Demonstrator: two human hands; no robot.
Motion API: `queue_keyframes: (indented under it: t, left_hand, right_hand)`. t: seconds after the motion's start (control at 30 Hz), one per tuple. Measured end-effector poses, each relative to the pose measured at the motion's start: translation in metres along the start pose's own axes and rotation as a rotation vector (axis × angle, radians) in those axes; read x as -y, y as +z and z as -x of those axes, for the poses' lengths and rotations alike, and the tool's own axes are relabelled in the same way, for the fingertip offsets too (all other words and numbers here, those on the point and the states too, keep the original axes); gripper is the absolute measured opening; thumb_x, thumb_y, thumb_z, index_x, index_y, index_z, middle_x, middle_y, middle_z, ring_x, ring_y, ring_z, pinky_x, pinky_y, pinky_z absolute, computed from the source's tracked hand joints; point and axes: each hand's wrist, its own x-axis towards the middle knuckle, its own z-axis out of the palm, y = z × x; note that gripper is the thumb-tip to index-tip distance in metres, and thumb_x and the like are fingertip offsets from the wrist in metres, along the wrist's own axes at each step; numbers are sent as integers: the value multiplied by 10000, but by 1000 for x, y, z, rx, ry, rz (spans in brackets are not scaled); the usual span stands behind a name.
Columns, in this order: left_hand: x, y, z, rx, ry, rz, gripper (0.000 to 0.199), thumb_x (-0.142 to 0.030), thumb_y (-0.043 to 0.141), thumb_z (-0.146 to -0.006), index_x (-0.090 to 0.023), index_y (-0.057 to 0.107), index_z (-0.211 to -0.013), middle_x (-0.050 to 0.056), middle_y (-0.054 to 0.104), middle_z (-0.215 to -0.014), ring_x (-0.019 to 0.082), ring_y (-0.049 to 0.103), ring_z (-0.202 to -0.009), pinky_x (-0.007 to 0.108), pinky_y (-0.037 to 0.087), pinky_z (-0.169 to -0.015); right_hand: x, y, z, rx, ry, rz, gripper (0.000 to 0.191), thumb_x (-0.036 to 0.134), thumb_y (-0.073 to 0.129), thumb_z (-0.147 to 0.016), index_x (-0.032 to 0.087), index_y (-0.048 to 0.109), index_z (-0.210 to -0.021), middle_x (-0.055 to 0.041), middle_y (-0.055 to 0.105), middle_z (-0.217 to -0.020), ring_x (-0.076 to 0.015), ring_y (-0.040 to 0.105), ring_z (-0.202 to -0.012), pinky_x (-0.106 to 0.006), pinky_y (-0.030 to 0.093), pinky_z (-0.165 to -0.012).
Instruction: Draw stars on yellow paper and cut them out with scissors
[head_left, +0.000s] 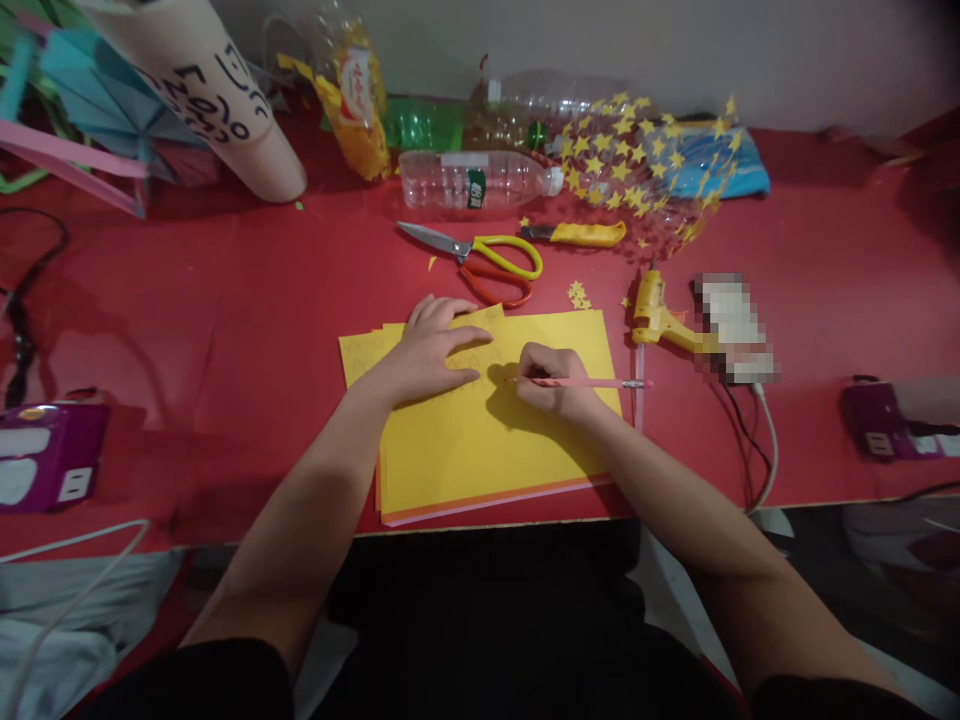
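Note:
A stack of yellow paper (480, 450) lies at the table's front edge, with orange and pink sheets showing below it. My left hand (431, 350) rests on the paper with its fingers spread. Faint pencil-drawn shapes show around those fingers. In my right hand (555, 385) is a pink pencil (592, 382), its tip near the sheet and its eraser end pointing right. Whether the tip touches the paper I cannot tell. Just beyond the sheet lies a small pile of cut yellow stars (578, 294).
Scissors (502, 255) and a yellow utility knife (585, 234) lie behind the paper. To the right are a glue gun (656, 315) and a blurred-out device (735, 325) with a cable. Plastic bottles (476, 182) and star-covered clear plastic (637, 155) line the back. A white tube (225, 110) stands left.

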Motion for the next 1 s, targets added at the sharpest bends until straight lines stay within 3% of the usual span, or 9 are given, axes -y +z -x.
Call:
queue_keyframes:
  t: [1.0]
  left_hand:
    - [0,0,0,-23,15,-7,402,-389,667,-803,-263,686,-1185,81,449,-1438,318,349,-1382,562,131,-1236]
  right_hand:
    - [9,9,4,18,61,-62,166,345,579,-768,225,516,-671,14,514,-554,-138,498,-533,-242,358,-462]
